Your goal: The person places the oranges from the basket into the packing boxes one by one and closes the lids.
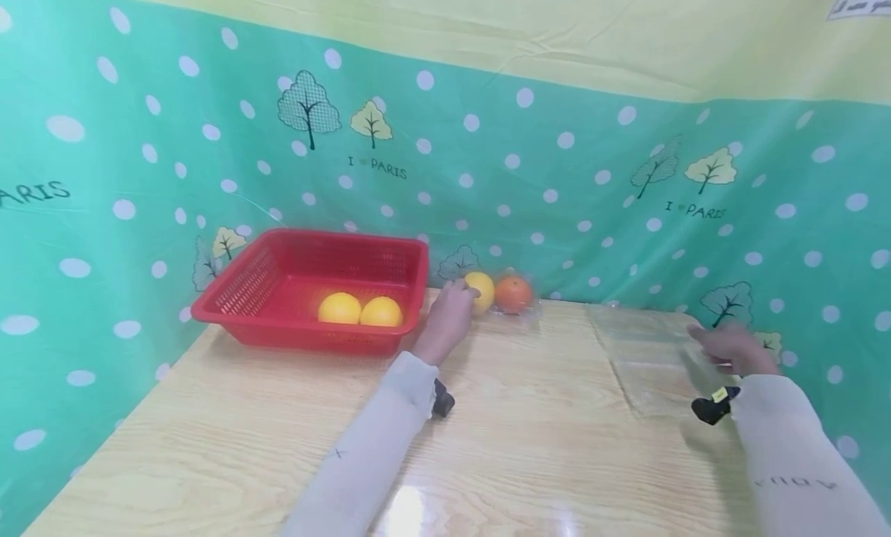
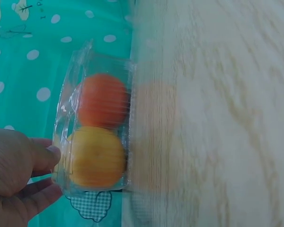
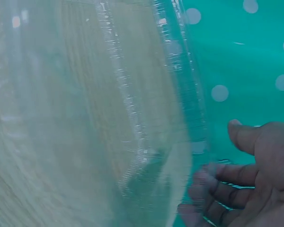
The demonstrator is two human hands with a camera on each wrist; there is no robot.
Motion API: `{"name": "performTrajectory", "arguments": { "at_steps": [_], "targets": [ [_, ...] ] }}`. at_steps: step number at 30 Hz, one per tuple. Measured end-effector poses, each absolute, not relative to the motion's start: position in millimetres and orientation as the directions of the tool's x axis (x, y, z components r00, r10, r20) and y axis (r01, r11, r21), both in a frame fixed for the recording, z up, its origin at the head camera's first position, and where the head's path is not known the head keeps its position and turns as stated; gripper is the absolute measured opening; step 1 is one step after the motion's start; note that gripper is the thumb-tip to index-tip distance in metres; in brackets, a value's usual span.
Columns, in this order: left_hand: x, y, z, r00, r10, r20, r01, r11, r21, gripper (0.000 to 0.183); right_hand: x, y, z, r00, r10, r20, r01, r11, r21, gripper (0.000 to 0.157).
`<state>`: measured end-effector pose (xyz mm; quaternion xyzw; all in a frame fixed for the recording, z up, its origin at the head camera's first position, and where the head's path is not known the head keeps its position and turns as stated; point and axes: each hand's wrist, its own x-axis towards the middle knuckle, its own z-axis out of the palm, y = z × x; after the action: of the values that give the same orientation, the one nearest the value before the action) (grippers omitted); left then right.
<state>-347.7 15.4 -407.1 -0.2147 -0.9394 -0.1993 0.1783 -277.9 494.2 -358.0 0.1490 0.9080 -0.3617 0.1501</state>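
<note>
At the back of the table, a clear plastic container (image 2: 95, 56) holds a yellow fruit (image 2: 97, 158) and an orange-red fruit (image 2: 103, 100) side by side. My left hand (image 1: 451, 312) is at the yellow fruit's end, its thumb and fingers pinching the container's edge in the left wrist view. Over on the right lies a larger sheet-like clear plastic container (image 1: 650, 359), with the wood grain showing through it. My right hand (image 3: 255, 182) is at its right edge, thumb held apart, fingertips overlapping the clear rim.
A red plastic basket (image 1: 299, 337) stands at the back left, close by my left forearm. Two yellow fruits (image 1: 360, 310) sit inside it near the front right corner. Behind the wooden table (image 1: 529, 436) hangs a green dotted curtain (image 1: 585, 173).
</note>
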Motion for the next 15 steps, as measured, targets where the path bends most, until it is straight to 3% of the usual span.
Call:
{"name": "performTrajectory", "arguments": {
  "at_steps": [6,15],
  "targets": [
    [-348,15,-407,-0.848,0.339,0.407,0.474,0.829,0.298,0.034,-281,492,-367,-0.901,0.153,-0.405,0.393,0.681,-0.618,0.057],
    [-346,15,-406,-0.856,0.324,0.402,0.461,0.830,0.314,0.035,-282,493,-373,-0.887,0.215,-0.408,0.457,0.523,-0.719,0.043]
  ]
}}
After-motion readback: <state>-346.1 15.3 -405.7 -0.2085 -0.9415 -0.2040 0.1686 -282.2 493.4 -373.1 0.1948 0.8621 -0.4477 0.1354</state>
